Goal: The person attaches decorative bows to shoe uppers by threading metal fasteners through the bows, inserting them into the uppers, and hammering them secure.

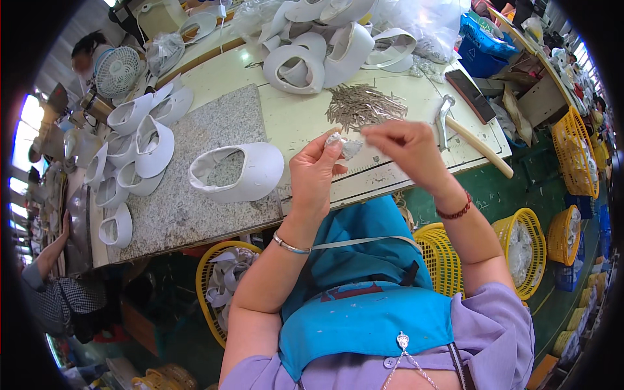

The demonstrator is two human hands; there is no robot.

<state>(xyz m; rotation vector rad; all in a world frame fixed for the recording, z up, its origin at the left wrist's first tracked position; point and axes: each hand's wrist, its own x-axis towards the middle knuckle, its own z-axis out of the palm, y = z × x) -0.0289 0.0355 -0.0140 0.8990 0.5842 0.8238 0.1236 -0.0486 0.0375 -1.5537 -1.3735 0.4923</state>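
Observation:
My left hand [312,170] is closed in a pinch on a small white and clear crumpled piece [351,149], held up over the table's near edge. Just to its right, my right hand [406,148] has thumb and fingers pressed together; what they hold, if anything, is too small to make out. Behind the hands lies a heap of thin grey-brown strips [365,107]. Left of my left hand, a white visor-shaped piece with an open middle [257,172] rests partly on a speckled stone slab [175,214]. A hammer with a pale wooden handle [478,146] lies right of my right hand.
White visor-shaped pieces stand in a group [155,146] at left and a pile [296,68] at the back. A dark phone [470,95] lies near the table's right edge. Yellow baskets [441,257] stand below; a fan [118,71] and other people are at left.

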